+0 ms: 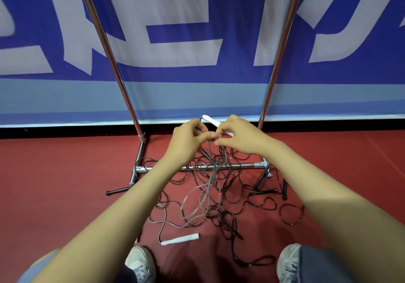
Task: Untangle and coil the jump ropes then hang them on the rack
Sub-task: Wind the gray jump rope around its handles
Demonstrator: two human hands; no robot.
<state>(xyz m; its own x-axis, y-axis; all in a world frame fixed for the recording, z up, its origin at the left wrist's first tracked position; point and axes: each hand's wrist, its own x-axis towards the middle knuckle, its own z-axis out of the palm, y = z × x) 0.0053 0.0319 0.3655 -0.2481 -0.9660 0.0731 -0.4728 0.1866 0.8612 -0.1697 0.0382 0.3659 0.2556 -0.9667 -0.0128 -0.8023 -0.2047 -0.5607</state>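
Rope [206, 192], grey, hangs at 6 o'clock from hands into floor tangle [230, 195]. Right hand [238, 137] grips its white handle [209, 119], axis 10–4 o'clock; left hand [186, 138] pinches rope beside it. Rack [112, 63] at 12 o'clock.

Forearms bare; left hand [188, 139] & right hand [240, 138] bare too. Wears blue denim jeans [317, 265], paler at L knee. Pale grey-white lace-up sneakers [140, 263], rounded toes, laces visible on L one.
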